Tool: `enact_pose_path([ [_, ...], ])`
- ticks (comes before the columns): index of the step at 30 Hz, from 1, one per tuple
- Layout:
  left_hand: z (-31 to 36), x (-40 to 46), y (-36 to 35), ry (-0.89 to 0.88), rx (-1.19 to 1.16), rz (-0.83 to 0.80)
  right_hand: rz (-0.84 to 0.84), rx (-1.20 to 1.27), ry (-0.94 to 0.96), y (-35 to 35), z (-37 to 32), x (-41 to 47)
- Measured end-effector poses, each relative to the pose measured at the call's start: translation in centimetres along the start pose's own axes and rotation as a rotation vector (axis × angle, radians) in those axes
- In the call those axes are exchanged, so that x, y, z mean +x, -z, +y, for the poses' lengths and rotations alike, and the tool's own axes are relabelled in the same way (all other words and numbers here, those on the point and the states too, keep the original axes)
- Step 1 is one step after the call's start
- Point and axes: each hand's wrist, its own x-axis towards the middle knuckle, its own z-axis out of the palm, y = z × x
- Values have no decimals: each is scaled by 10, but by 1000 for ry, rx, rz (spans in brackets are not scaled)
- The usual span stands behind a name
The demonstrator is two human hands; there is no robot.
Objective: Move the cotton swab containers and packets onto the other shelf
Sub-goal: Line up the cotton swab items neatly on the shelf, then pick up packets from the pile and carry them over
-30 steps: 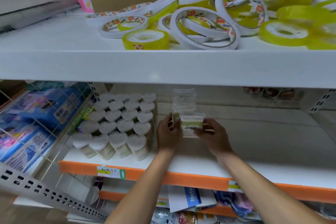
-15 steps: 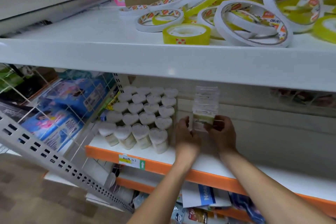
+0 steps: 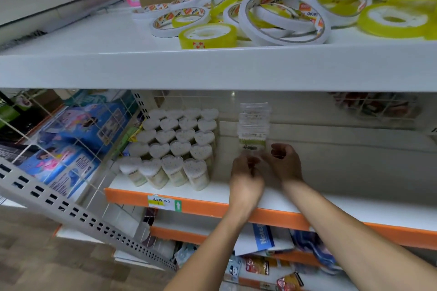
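Swab packets (image 3: 253, 130) label unreadable; notebook (image 3: 263, 238) reads "Note"

Hands: left hand (image 3: 246, 173) and right hand (image 3: 285, 163) lowered slightly beneath packet stack (image 3: 253, 129); grip looser than before.

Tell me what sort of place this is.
Likely a small shop's aisle: rows of heart-lidded cotton swab containers, loose tape rolls on the shelf above, and a price label on the orange shelf edge.
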Motion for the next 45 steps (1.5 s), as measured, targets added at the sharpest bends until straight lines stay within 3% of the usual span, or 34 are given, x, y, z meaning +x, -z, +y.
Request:
enact_pose_path([
  [8,22,-4,-32,25,76,-128,55,86,-80,49,5,-20],
  [21,76,-41,-102,-131,177,-337,194,201,-163,168,9,-48],
  [45,218,-200,-348,-271,86,-803,410,192,-288,496,73,-119],
])
